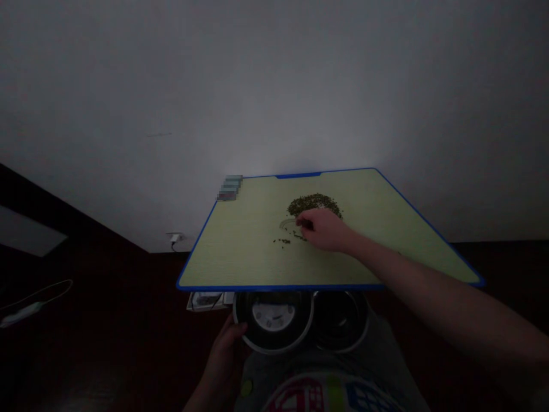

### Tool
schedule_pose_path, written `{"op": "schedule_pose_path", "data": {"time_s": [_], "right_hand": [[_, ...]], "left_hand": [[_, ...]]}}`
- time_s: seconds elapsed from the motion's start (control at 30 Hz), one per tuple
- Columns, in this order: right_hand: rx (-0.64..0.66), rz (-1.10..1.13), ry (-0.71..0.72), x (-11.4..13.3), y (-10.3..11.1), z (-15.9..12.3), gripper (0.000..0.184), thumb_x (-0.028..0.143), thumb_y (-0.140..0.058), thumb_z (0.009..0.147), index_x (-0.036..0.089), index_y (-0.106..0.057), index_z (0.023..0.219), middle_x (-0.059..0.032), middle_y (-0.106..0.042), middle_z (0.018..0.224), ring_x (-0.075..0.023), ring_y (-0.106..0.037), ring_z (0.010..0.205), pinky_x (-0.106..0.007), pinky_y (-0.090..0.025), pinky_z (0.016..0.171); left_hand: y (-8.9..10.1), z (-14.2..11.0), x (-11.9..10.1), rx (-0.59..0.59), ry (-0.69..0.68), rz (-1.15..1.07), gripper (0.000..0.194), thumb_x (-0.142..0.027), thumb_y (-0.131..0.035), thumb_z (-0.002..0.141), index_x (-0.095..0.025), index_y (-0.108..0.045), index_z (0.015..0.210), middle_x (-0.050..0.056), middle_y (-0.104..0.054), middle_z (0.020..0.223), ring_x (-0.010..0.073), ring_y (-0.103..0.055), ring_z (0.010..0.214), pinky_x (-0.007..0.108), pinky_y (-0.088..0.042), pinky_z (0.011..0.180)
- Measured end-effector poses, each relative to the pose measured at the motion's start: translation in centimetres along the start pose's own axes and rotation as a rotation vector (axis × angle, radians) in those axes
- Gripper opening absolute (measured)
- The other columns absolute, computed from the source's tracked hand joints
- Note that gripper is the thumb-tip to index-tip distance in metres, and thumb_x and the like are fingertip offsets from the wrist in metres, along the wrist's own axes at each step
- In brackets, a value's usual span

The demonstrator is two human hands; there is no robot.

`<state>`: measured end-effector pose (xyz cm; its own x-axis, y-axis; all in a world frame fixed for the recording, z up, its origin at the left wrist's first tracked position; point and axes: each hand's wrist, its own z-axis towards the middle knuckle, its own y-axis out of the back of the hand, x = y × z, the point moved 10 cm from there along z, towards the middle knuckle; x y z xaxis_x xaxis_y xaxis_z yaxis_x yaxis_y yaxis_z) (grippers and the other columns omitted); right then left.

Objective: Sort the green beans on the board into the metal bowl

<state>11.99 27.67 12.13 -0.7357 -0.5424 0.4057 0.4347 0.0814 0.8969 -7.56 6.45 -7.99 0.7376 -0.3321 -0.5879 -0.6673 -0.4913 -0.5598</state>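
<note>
Printed grey clothing [326,389] lies nearest. Our left hand [225,349] has its fingers curled on a steel bowl [274,348] at the rim. Our right hand [323,229] sits narrow-fingered at a heap of dark seeds [314,204] on the blue-edged surface [278,288]; whether it holds any, we cannot tell.

We can read nothing here: the white dial [273,316] is too small and dim, and a pixelated patch [230,187] blurs the far corner of the board [223,252].
</note>
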Motion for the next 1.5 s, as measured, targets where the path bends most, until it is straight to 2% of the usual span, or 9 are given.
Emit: {"op": "schedule_pose_path", "data": {"time_s": [0.1,0.3,0.47,0.7,1.0,1.2,1.33,1.5], "right_hand": [[0.008,0.001,-0.034,-0.9,0.5,-1.4,0.02,0.013,-0.056,0.076,0.016,-0.073,0.088,-0.0046,-0.071,0.076,-0.0157,-0.06,0.067,-0.026,-0.041,0.065],[0.062,-0.034,-0.044,-1.0,-0.6,-3.3,0.023,0.013,-0.055,0.075,0.017,-0.073,0.089,-0.0047,-0.072,0.076,-0.0162,-0.06,0.067,-0.026,-0.04,0.066],[0.047,-0.062,-0.049,-0.7,-0.8,-2.9,0.021,0.013,-0.054,0.075,0.016,-0.072,0.085,-0.006,-0.072,0.078,-0.0169,-0.06,0.07,-0.027,-0.039,0.066],[0.042,-0.062,-0.062,-1.3,-0.7,-2.7,0.021,0.013,-0.054,0.075,0.015,-0.072,0.086,-0.006,-0.071,0.077,-0.0165,-0.06,0.069,-0.027,-0.039,0.066],[0.048,-0.045,-0.023,-1.0,-1.0,-2.3,0.023,0.013,-0.054,0.075,0.016,-0.074,0.087,-0.0054,-0.071,0.079,-0.0158,-0.059,0.069,-0.026,-0.039,0.067],[0.039,-0.053,-0.049,-0.9,-1.1,-1.9,0.022,0.013,-0.054,0.078,0.015,-0.073,0.088,-0.0074,-0.072,0.082,-0.0173,-0.06,0.074,-0.027,-0.04,0.069],[0.017,-0.054,-0.075,-1.4,-1.1,-1.2,0.023,0.014,-0.054,0.078,0.015,-0.073,0.091,-0.0083,-0.073,0.086,-0.0179,-0.062,0.076,-0.027,-0.041,0.07],[0.05,-0.034,-0.004,-0.2,-1.8,0.3,0.023,0.014,-0.055,0.078,0.015,-0.074,0.092,-0.0076,-0.073,0.084,-0.0171,-0.061,0.074,-0.026,-0.041,0.069]], "left_hand": [[0.0,-0.1,-0.1,-0.007,-0.008,-0.005,0.079,-0.011,-0.071,0.067,-0.027,-0.05,0.142,0.006,-0.082,0.1,0.0333,-0.074,0.1,0.045,-0.057,0.092],[-0.6,-0.8,-0.4,-0.012,-0.032,0.008,0.069,-0.01,-0.068,0.071,-0.024,-0.055,0.137,0.007,-0.082,0.098,0.0332,-0.074,0.1,0.046,-0.057,0.091],[-0.4,-0.5,0.0,0.001,0.003,-0.003,0.07,-0.011,-0.07,0.068,-0.026,-0.056,0.136,0.008,-0.081,0.099,0.0351,-0.073,0.101,0.048,-0.057,0.09],[-0.4,-0.5,-0.2,0.023,-0.038,0.016,0.069,-0.013,-0.066,0.072,-0.024,-0.053,0.139,0.009,-0.081,0.101,0.0345,-0.072,0.104,0.048,-0.056,0.092],[0.0,-0.2,0.0,0.011,-0.033,0.001,0.071,-0.012,-0.068,0.07,-0.023,-0.052,0.139,0.007,-0.081,0.1,0.0327,-0.072,0.105,0.044,-0.057,0.091],[0.0,-0.5,0.0,-0.017,-0.009,-0.003,0.074,-0.011,-0.07,0.069,-0.024,-0.052,0.139,0.008,-0.082,0.1,0.0337,-0.073,0.102,0.047,-0.057,0.09],[-0.3,-0.6,-0.1,-0.018,-0.026,0.0,0.07,-0.011,-0.069,0.071,-0.023,-0.053,0.138,0.008,-0.082,0.1,0.0324,-0.073,0.103,0.044,-0.057,0.091],[-0.6,-0.4,-0.2,0.005,-0.039,-0.011,0.072,-0.009,-0.067,0.07,-0.024,-0.052,0.139,0.008,-0.082,0.099,0.0325,-0.072,0.104,0.044,-0.057,0.091]]}}
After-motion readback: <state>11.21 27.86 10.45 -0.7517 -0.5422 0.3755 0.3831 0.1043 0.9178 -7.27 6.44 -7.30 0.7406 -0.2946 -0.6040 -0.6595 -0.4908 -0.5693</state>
